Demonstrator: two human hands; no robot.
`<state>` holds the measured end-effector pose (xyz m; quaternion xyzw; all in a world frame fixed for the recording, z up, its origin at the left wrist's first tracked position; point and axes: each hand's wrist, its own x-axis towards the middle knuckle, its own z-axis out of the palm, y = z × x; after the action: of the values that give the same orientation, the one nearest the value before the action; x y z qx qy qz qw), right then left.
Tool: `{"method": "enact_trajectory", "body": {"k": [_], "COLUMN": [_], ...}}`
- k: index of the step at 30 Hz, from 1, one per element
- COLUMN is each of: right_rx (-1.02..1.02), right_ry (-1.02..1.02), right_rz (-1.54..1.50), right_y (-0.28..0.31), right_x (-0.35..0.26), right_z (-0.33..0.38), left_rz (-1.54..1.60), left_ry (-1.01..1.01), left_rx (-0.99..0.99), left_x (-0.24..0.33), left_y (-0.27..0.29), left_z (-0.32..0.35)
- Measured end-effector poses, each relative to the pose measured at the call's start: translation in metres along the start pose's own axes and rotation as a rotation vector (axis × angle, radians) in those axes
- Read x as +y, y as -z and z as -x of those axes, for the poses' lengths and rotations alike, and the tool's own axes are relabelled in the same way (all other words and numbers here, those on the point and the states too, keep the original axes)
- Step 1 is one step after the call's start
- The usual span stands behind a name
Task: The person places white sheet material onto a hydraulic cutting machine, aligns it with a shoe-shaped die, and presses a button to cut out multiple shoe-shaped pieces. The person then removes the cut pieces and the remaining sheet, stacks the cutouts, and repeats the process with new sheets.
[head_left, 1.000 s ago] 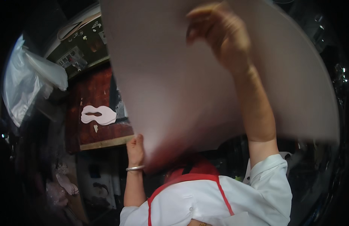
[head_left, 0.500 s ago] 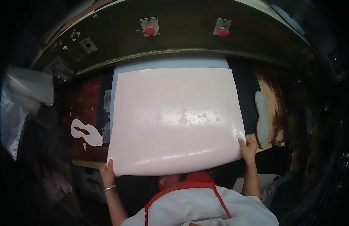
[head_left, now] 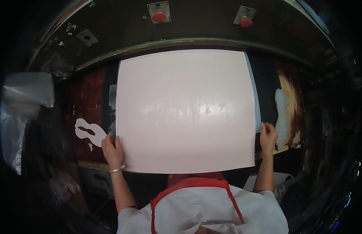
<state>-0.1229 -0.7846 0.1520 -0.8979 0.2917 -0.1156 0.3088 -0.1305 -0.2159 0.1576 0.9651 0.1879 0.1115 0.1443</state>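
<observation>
Now, a big pink sheet [head_left: 185, 85] lies between two hands; the left hand [head_left: 113, 152] has thumb and fingers apart; the right hand [head_left: 268, 137] curls, pinching or not I cannot tell.

Dim overall, corners black. Soft glare midway across the pale sheet [head_left: 185, 113] before me; fisheye bows the green panel [head_left: 202, 27].

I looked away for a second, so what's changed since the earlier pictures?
The pale pink sheet, first raised, then laid down, has moved forward and leftward over the light blue sheet, now showing along its right edge. The right hand has let go; the left hand has opened beside the left edge, contact unclear. The white cut-out and pale template stayed.
</observation>
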Motion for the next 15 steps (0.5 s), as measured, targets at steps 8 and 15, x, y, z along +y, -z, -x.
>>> {"method": "enact_trajectory", "body": {"k": [8,15], "right_rx": [0.048,0.205], "right_ry": [0.019,0.442], "right_rz": [-0.238,0.461], "right_y": [-0.008,0.004], "right_x": [-0.028,0.018], "right_z": [0.038,-0.037], "left_rz": [0.196,0.128], "left_ry": [0.163,0.022], "left_rx": [-0.023,0.038], "left_x": [0.013,0.029], "left_y": [0.0,-0.032], "left_z": [0.02,-0.027]}}
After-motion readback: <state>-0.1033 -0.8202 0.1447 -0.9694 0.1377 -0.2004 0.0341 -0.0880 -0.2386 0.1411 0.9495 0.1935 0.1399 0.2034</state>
